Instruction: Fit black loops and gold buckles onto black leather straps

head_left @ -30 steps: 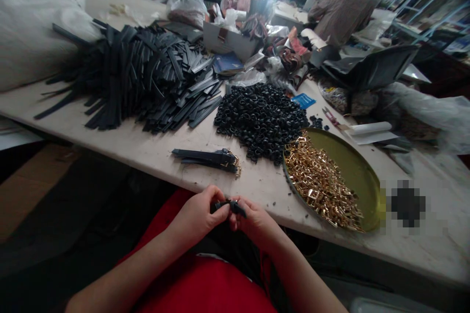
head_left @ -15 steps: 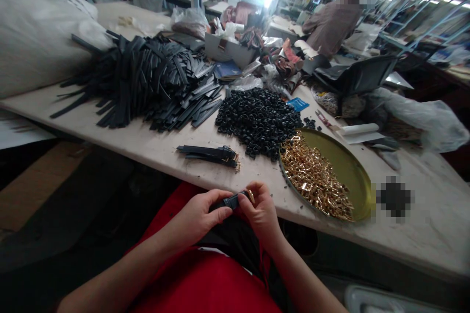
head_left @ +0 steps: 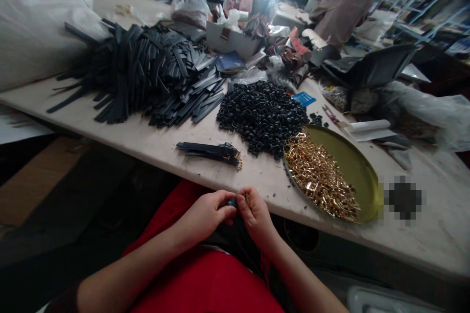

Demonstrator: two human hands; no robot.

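Observation:
Over my lap, at the table's front edge, my left hand [head_left: 208, 212] pinches a short dark strap [head_left: 231, 202], most of which the fingers hide. My right hand [head_left: 255, 212] is closed on the strap's other end, where a bit of a gold buckle [head_left: 249, 199] shows between thumb and fingers. The fingertips of both hands nearly meet. Just beyond them lies a small stack of dark straps [head_left: 205, 150] with gold buckles at their right ends. Farther back is a heap of small black loops [head_left: 259, 115]. Gold buckles [head_left: 319, 178] fill the left part of a round yellow-green tray [head_left: 358, 166].
A big pile of black strips [head_left: 147, 71] covers the table's left side, beside a large white sack [head_left: 40, 29]. Pink-handled snips [head_left: 330, 114], a blue packet [head_left: 304, 98] and a grey box [head_left: 231, 41] lie farther back. A person [head_left: 341, 12] stands behind the table.
My hands have drawn closer together, and less of the strap and buckle shows between them. The view has shifted slightly.

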